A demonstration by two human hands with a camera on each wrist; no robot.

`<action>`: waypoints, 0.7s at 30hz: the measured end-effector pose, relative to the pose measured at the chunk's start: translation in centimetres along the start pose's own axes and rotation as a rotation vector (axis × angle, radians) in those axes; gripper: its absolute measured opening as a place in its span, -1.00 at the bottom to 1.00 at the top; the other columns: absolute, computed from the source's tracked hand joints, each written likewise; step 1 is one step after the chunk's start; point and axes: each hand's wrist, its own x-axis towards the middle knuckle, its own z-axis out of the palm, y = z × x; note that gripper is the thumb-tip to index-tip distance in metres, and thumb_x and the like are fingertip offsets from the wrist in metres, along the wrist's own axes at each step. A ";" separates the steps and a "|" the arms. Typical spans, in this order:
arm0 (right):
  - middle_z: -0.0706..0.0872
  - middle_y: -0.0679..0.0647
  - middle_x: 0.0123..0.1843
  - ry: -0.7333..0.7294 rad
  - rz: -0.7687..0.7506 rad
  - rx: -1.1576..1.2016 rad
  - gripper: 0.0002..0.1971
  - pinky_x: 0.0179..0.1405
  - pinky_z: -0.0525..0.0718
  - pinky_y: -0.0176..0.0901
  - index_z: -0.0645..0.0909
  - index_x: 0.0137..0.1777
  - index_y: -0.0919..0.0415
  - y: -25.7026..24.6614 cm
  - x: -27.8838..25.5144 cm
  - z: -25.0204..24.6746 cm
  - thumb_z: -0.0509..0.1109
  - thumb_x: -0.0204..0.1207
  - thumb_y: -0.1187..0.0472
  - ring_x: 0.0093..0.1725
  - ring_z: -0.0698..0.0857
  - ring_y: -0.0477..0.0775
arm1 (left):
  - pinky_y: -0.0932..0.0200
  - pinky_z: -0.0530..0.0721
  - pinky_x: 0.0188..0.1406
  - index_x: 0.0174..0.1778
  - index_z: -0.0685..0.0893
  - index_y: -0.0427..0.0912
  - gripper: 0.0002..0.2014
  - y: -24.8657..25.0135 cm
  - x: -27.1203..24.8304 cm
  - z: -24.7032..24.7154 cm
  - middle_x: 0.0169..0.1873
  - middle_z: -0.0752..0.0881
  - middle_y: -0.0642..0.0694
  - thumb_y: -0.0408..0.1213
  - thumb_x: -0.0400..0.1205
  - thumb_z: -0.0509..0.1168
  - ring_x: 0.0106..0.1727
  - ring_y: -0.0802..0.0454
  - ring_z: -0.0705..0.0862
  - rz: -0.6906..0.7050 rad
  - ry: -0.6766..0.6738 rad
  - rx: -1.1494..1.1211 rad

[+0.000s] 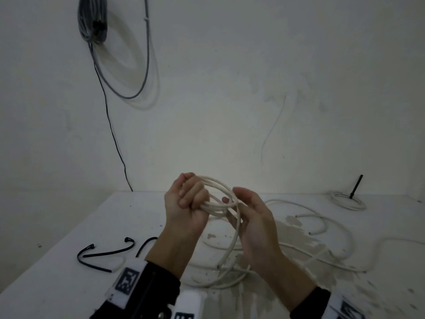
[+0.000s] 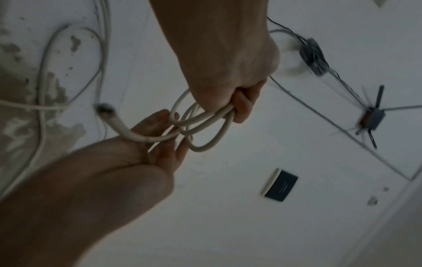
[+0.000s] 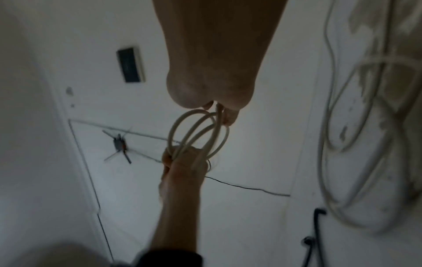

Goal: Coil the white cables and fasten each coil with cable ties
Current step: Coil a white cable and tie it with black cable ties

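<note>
Coil [image 1: 218,196] sits clenched in left hand [image 1: 186,210] above the table [image 1: 69,226]; right hand [image 1: 250,224], fingers straight, feeds cable [image 1: 234,240] across its palm. Loose slack could snag on the heap below, springing loops apart before ties [image 1: 103,254], left of coil, go on.

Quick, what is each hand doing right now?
Left hand: fingers curled round the coiled white cable.
Right hand: fingers fairly straight, guiding a strand of it.

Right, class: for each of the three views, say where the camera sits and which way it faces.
Head: worn high, faces forward and down at the table; both hands show.
Left wrist: looks along the left hand gripping the coil.
Right wrist: looks along the right hand towards the coil.
All share the coil and both hands.
</note>
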 end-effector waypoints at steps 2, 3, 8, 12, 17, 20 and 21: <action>0.65 0.15 0.30 -0.121 -0.104 -0.152 -0.54 0.13 0.71 -0.21 0.67 0.11 0.17 0.5 -0.6 -0.7 0.09 0.55 0.65 0.20 0.72 -0.01 | 0.33 0.23 -0.87 -0.59 0.40 -0.22 -0.52 0.8 0.2 0.1 -0.78 0.34 0.04 -0.32 0.71 -0.05 -0.86 0.14 0.30 0.041 -0.007 -0.119; 0.58 0.08 0.40 -0.201 -0.155 -0.245 -0.50 0.16 0.68 -0.29 0.63 0.18 0.11 0.6 -0.8 -1.0 0.10 0.54 0.67 0.26 0.68 -0.08 | 0.35 0.23 -0.85 -0.61 0.39 -0.22 -0.50 1.0 0.3 0.2 -0.77 0.35 0.04 -0.33 0.72 -0.06 -0.85 0.15 0.30 0.062 -0.011 -0.148; 0.61 -0.03 0.37 -0.468 -0.333 -0.378 -0.47 0.27 0.60 -0.23 0.51 0.36 0.09 0.6 -1.3 -2.4 0.25 0.44 0.55 0.34 0.63 0.02 | 0.37 0.33 -0.78 -0.65 0.38 -0.22 -0.44 1.6 0.1 1.0 -0.75 0.34 0.03 -0.28 0.75 -0.04 -0.80 0.19 0.31 0.084 -0.003 -0.176; 0.64 0.15 0.36 -0.581 -0.502 -0.417 -0.56 0.26 0.63 -0.11 0.68 0.15 0.29 0.3 -1.1 -3.4 0.25 0.24 0.35 0.35 0.63 0.09 | 0.34 0.41 -0.75 -0.56 0.41 -0.19 -0.50 1.8 0.2 1.5 -0.70 0.37 0.02 -0.23 0.76 -0.03 -0.77 0.19 0.35 0.102 -0.008 -0.207; 0.74 0.25 0.16 -0.441 -1.074 -0.929 -0.75 0.14 0.66 -0.38 0.71 0.10 0.42 1.1 0.0 -3.3 0.38 0.46 0.34 0.12 0.74 -0.08 | 0.38 0.46 -0.65 -0.56 0.44 -0.22 -0.49 1.4 0.2 2.3 -0.65 0.40 0.02 -0.21 0.75 -0.01 -0.71 0.19 0.40 0.127 -0.026 -0.162; 0.84 0.16 -0.08 -0.370 -1.145 -0.982 -0.79 -0.11 0.72 -0.42 0.76 -0.04 0.42 1.3 -0.1 -3.0 0.37 0.50 0.28 -0.17 0.80 -0.06 | 0.37 0.49 -0.64 -0.49 0.39 -0.18 -0.57 0.6 0.1 2.5 -0.65 0.40 0.02 -0.18 0.74 0.01 -0.70 0.19 0.41 0.143 -0.026 -0.065; 0.85 0.14 -0.15 -0.362 -1.156 -1.019 -0.77 -0.24 0.73 -0.37 0.77 -0.10 0.38 1.3 -0.2 -2.8 0.34 0.54 0.23 -0.27 0.79 -0.04 | 0.37 0.50 -0.64 -0.46 0.37 -0.18 -0.59 0.2 -0.1 2.6 -0.65 0.40 0.02 -0.17 0.74 0.01 -0.69 0.20 0.41 0.156 -0.017 0.009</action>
